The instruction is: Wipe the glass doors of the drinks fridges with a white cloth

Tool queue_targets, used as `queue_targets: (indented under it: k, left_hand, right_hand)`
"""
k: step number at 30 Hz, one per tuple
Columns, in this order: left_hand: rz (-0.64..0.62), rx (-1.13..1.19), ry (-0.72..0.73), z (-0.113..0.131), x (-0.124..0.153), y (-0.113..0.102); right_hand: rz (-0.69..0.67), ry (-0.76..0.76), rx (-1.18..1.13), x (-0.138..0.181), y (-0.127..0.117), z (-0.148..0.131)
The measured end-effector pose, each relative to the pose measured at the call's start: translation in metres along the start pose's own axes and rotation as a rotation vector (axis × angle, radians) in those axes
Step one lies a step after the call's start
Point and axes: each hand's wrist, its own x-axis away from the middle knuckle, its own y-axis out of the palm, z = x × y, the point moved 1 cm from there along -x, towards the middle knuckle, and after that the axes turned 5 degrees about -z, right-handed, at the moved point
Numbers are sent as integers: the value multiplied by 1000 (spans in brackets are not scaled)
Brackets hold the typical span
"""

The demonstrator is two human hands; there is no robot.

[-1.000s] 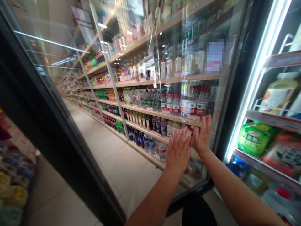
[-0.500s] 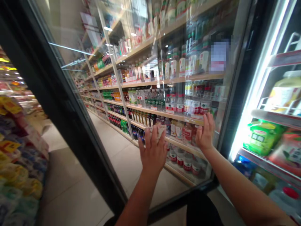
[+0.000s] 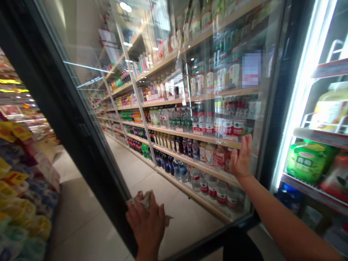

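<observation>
An open glass cooler door with a black frame stands in front of me. My left hand presses a crumpled pale cloth against the lower left of the glass, next to the frame. My right hand lies flat on the glass near its right edge, fingers stretched upward and holding nothing. Through the glass I see long shelves of drink bottles.
The lit cooler interior is at the right, with green and orange packs on wire shelves. Packaged goods are stacked at the left. A tiled aisle floor runs between the racks.
My left hand has slid the cloth down and left across the glass, from mid-height to the lower corner. My right hand has stayed flat on the glass.
</observation>
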Motion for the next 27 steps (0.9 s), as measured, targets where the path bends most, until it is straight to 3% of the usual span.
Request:
queue_targets:
  k: [3,11,15,23,27]
  left_hand:
    - [-4,14,-6,6,-3,4]
    - [104,139,12,49,-52,0]
    - [78,144,67,86,-68,-3]
    - [-9,274,374,182,-83,8]
    - [-33,263,476,207,-85,14]
  right_hand:
    - [0,-12,15,-3,-1,-3]
    - [-12,-12,39,-4,-1,-2]
    - [2,-10,31,-3,0,-1]
    - [16,12,18,0,1,1]
    - [13,-13,30,-4,0,0]
